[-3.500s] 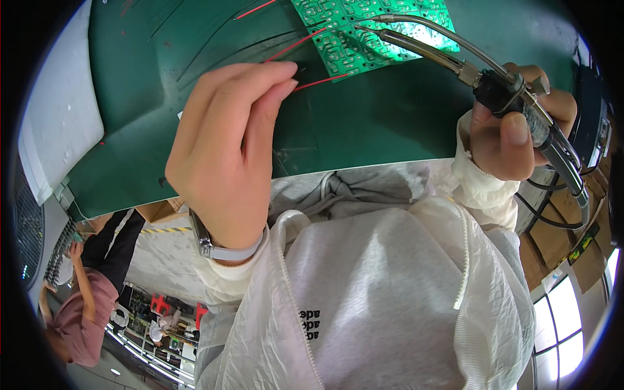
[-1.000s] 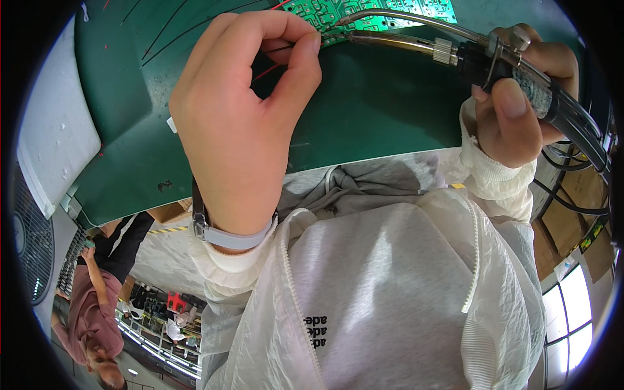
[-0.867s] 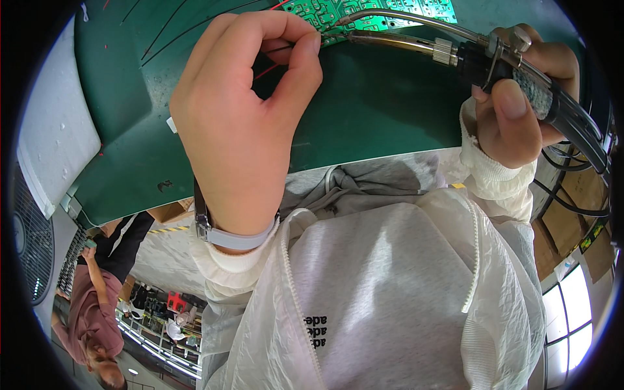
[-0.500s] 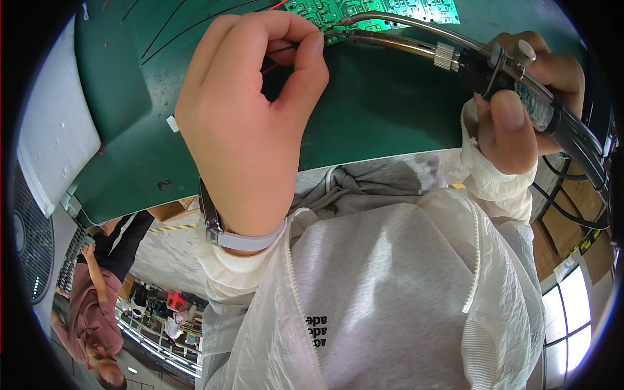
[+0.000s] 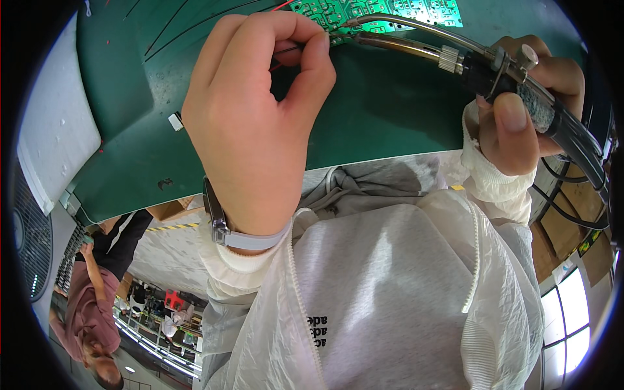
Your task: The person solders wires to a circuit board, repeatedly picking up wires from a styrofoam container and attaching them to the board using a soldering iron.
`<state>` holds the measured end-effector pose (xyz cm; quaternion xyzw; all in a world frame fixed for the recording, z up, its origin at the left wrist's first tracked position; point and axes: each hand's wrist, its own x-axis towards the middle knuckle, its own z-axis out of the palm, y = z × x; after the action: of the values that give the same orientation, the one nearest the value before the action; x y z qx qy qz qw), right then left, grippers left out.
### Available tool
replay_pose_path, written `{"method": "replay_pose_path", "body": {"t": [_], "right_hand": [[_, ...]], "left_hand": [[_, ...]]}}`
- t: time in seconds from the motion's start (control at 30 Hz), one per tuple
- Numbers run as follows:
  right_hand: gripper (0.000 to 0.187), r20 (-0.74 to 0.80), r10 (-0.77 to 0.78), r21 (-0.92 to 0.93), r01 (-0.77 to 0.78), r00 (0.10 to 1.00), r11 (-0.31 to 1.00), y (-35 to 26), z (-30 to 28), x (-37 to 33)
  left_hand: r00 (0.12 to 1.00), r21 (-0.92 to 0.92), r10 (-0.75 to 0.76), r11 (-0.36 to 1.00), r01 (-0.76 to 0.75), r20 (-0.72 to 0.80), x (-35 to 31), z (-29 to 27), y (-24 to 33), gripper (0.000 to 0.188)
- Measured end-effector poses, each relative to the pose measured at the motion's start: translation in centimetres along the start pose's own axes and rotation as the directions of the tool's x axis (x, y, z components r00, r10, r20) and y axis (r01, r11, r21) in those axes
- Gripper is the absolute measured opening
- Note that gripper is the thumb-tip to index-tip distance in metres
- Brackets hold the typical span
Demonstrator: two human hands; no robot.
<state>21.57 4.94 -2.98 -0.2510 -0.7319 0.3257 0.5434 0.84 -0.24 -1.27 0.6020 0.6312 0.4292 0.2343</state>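
My left hand (image 5: 257, 117) is closed in a pinch at the near edge of a green circuit board (image 5: 416, 13). A thin black wire (image 5: 287, 49) runs into its fingers; the fingertips partly hide the wire's end. My right hand (image 5: 520, 140) grips a soldering iron (image 5: 481, 75) with a metal solder-feed tube (image 5: 416, 25) clamped along it. The iron's tip and the tube's end meet the board's edge, right beside my left fingertips. A red wire (image 5: 283, 5) shows above my left hand.
More black wires (image 5: 188, 32) stretch over the green table mat (image 5: 383, 117). A small white piece (image 5: 175, 121) lies left of my wrist. Black cables (image 5: 585, 156) trail from the iron. A fan (image 5: 32, 234) stands far left; another person (image 5: 97, 292) is beyond the table.
My left hand has shifted slightly right and down, still pinching the wire. The board and the iron's tip have moved slightly right with it.
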Motion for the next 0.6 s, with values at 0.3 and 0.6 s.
{"method": "replay_pose_path", "body": {"t": [0.3, 0.6], "right_hand": [[0.032, 0.021, 0.024, 0.149, -0.027, 0.999, 0.989, -0.2, 0.0, 0.2], [0.033, 0.003, 0.028, 0.118, -0.028, 1.000, 0.993, -0.6, 0.2, 0.1]], "left_hand": [[0.997, -0.054, -0.055, 0.997, 0.057, 0.052, 0.7, -0.5, 1.1, 0.010], [0.989, 0.218, 0.134, 0.969, -0.118, -0.064, -0.1, 0.9, 0.3, 0.012]]}}
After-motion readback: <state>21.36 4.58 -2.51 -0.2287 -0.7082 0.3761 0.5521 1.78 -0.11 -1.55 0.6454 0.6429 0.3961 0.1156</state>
